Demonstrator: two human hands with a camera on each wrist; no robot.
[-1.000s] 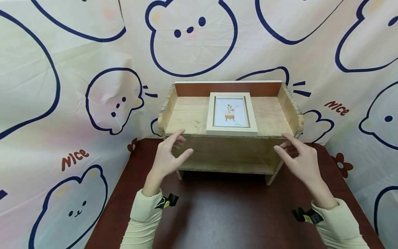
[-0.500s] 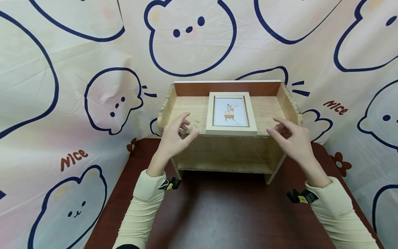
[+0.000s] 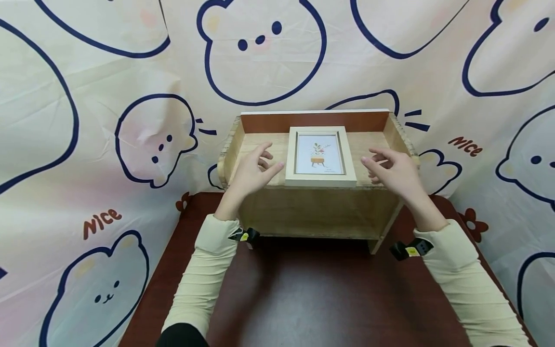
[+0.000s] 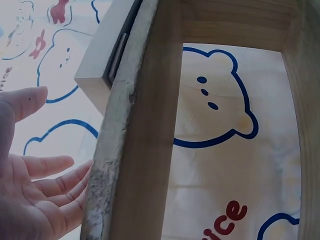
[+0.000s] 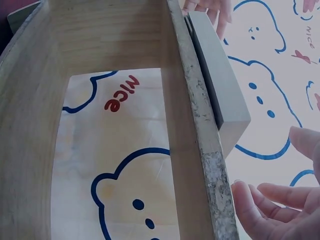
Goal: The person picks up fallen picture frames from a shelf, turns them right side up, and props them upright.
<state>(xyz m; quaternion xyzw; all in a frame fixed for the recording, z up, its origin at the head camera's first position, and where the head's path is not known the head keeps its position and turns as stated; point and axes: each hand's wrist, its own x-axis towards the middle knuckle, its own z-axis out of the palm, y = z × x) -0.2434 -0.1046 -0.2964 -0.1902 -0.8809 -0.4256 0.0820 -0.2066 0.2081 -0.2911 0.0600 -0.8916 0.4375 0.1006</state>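
Note:
A cream picture frame [image 3: 321, 181] with a potted-plant print lies flat on the top board of a small wooden shelf [image 3: 312, 212]. Just left of it hovers my left hand [image 3: 251, 171], thumb and fingers spread apart, holding nothing. My right hand [image 3: 392, 171] is over the board on the other side, its fingers loosely bent and apart from the frame. In the left wrist view, the picture frame [image 4: 107, 55] shows edge-on above the board, with my left hand [image 4: 37, 180] beside it. The right wrist view has my right hand [image 5: 280, 200] below the frame's edge [image 5: 220, 70].
The shelf stands at the back of a dark red-brown table [image 3: 321, 294]. Its raised side panels [image 3: 401, 132] and brown back strip [image 3: 269, 123] border the top board. Behind hangs a white cloth [image 3: 143, 62] printed with bears.
Both hands have moved forward and inward over the shelf's top board, closer to the picture frame. The frame stays in its place on the board.

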